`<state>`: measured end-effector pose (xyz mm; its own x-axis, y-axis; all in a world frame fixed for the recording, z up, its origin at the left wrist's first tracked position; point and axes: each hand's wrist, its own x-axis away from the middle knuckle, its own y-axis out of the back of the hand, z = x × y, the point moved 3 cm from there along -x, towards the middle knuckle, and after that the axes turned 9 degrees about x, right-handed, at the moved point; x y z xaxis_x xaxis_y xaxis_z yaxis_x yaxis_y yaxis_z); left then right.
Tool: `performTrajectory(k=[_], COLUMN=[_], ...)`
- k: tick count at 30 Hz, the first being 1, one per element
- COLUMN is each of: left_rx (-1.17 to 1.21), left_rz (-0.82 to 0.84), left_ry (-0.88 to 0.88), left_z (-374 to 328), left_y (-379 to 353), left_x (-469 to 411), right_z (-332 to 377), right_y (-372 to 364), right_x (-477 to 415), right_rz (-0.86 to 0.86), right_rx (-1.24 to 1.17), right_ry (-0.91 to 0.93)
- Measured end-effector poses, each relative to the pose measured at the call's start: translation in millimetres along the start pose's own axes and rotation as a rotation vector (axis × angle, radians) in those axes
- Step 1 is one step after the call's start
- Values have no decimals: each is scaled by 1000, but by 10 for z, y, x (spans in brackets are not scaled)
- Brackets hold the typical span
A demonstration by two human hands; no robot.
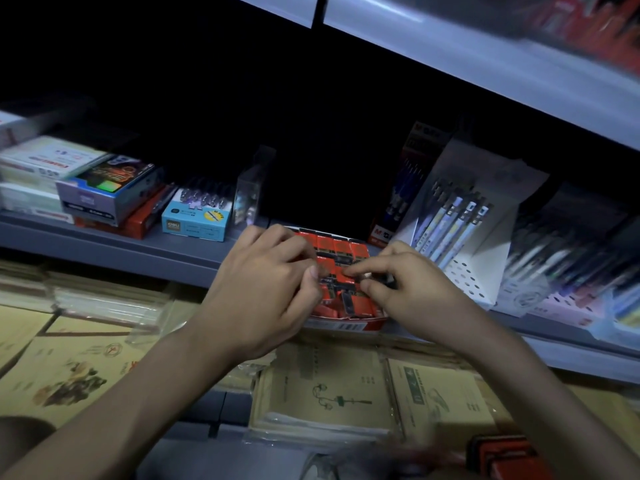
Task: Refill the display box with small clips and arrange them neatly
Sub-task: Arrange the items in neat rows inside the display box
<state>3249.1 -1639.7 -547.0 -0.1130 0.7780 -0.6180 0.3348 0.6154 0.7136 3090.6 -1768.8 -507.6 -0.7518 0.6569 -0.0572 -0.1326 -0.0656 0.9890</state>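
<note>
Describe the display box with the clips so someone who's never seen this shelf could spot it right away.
Find the grey shelf holding stationery boxes, above the brown notebooks. At its front edge, between the light blue box and the white pen stand, sits the display box. It is low, open-topped and red, packed with small red clip packs, with both hands over it.

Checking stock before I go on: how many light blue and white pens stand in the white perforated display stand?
4 visible, side by side in the white perforated display stand right of the hands: pens at. More may be hidden behind.
</note>
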Motion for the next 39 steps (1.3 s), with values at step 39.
performTrajectory(k=[39], left_rx=[259], left_rz=[-250], left_ry=[277], left_z=[172], left_y=[30], left_x=[1], right_z=[88], right_y=[47], right_x=[-100], right_rz=[-86], right_rx=[-813], right_ry=[-196])
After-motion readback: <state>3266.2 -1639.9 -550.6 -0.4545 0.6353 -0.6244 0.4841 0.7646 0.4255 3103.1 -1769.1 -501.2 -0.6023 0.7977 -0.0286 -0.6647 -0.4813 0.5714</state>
